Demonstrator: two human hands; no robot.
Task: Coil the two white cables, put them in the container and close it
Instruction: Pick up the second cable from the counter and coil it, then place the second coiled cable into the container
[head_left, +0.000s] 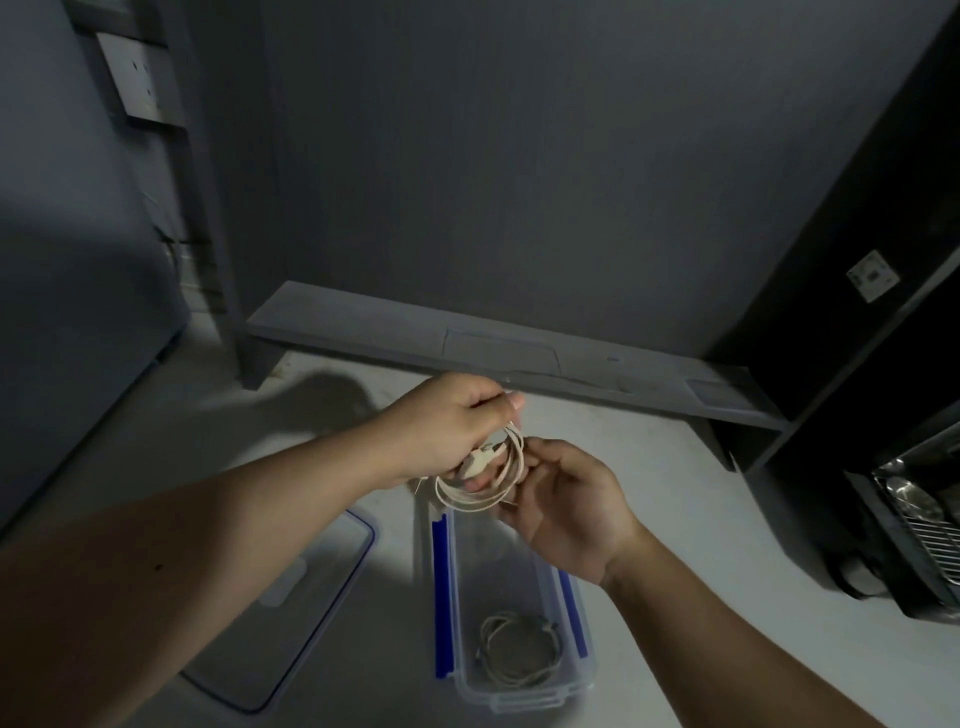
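Note:
A coiled white cable (485, 480) hangs above the far end of the clear plastic container (519, 696). My left hand (447, 426) grips the coil from above, with its plug ends against the palm. My right hand (566, 509) touches the coil's right side with curled fingers. A second coiled white cable (517, 649) lies inside the container near its front end. The container has blue latches along both long sides and stands without its lid. The clear lid (291, 597) with a blue rim lies flat on the table to the container's left.
A low grey shelf (519, 353) runs across the table behind my hands. A dark appliance with a metal rack (924, 519) stands at the right. The white table (701, 519) extends around the container.

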